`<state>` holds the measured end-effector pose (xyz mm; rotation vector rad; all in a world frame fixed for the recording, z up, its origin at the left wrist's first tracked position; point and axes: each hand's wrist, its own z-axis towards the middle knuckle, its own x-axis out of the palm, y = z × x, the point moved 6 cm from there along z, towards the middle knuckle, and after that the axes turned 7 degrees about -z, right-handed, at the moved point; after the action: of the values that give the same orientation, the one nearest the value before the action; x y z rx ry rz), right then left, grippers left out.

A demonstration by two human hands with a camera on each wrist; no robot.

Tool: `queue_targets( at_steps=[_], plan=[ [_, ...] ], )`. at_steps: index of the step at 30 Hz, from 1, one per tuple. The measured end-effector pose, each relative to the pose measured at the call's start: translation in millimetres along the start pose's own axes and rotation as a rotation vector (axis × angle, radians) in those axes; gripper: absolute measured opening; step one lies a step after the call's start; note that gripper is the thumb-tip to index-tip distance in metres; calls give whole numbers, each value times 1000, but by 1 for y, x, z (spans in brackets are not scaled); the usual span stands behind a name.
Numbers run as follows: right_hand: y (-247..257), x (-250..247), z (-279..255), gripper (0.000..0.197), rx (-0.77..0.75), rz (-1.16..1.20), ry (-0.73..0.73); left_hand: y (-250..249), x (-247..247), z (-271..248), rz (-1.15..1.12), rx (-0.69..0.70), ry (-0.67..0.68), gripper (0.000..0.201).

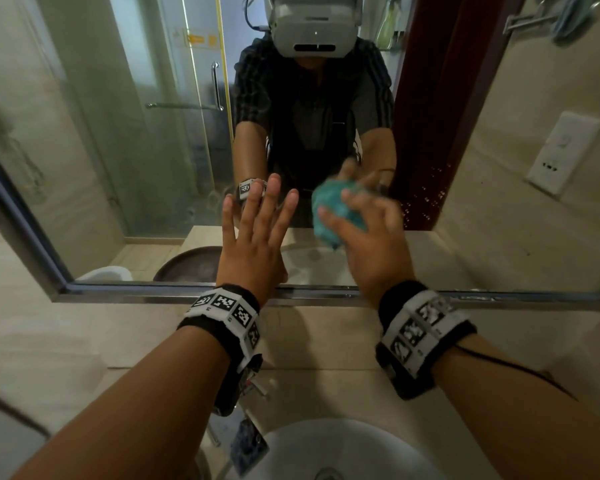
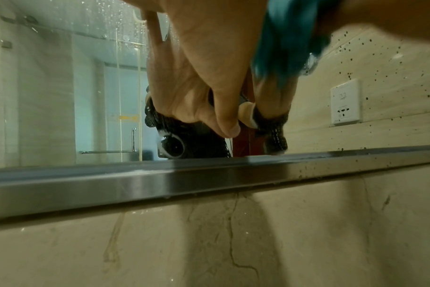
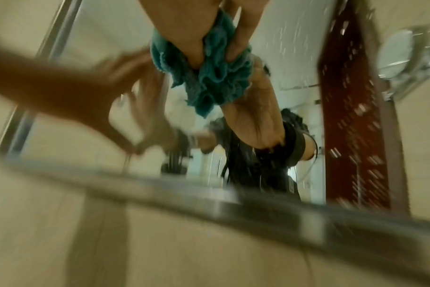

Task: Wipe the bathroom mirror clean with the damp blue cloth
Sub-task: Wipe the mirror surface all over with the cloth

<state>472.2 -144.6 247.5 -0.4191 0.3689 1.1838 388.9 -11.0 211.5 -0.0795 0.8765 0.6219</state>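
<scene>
Against the mirror (image 1: 146, 140), above its bottom frame (image 1: 187, 293), my left hand (image 1: 253, 237) lies flat, fingers spread straight. Just right of it my right hand (image 1: 368, 237) grips the bunched blue cloth (image 1: 333, 209), pressed to the glass. Spots show further right of the cloth, so I judge that hand nearer them.

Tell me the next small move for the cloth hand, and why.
Probably sweep the right hand and its cloth rightward across the mirror. The cloth is bunched in that hand against the lower middle of the glass, and specks still dot the glass to its right, over the dark red reflection. The left hand lies flat on the glass, fingers spread.
</scene>
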Motion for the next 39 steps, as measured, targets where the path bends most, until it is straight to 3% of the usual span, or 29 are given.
queue_targets(
  at_steps=[1,3,5,7,9,11,13,15,17,19,21,24,26,27,29,31,32,35,39],
  plan=[
    [5,10,-17,40,-58,-45,49,0,0,0,0,4,-5,135],
    [16,30,-53,51,-178,-141,278,1,0,0,-8,13,-17,132],
    [8,29,-52,54,-179,-109,358,1,1,0,-16,14,-31,131],
    [5,15,-31,47,-144,-63,285,-1,0,1,-23,11,-39,131],
    [-1,-1,-6,36,-18,-18,151,-2,1,1,-28,9,-50,132],
    [-10,-9,6,40,128,11,37,-1,1,1,-24,8,-52,134],
    [-5,-2,-6,37,108,-28,11,0,2,0,-17,12,-45,134],
    [7,22,-37,45,-60,-125,154,0,2,0,-2,10,-43,132],
    [10,40,-66,59,-188,-161,409,0,1,1,-10,3,-40,130],
    [4,40,-69,61,-240,-137,500,-1,1,0,-22,-4,-30,130],
    [3,32,-56,56,-229,-107,489,-1,0,0,-23,-7,-14,132],
    [-1,11,-18,35,-26,-9,226,0,2,0,9,-11,-5,136],
    [-8,5,-5,38,104,52,114,0,4,0,18,-9,-13,135],
    [-8,8,-6,39,106,62,122,1,4,1,18,-6,-22,135],
    [1,20,-26,33,-32,-11,212,0,5,1,1,1,-27,134],
    [7,40,-64,49,-182,-85,337,0,5,1,-5,3,-14,135],
    [5,44,-79,60,-186,-71,404,0,5,1,-10,5,-6,136],
    [-10,43,-93,77,-158,21,426,0,2,2,-16,3,-40,133],
    [-8,37,-84,59,-110,-4,446,-2,8,-13,-37,58,-12,125]
  ],
)
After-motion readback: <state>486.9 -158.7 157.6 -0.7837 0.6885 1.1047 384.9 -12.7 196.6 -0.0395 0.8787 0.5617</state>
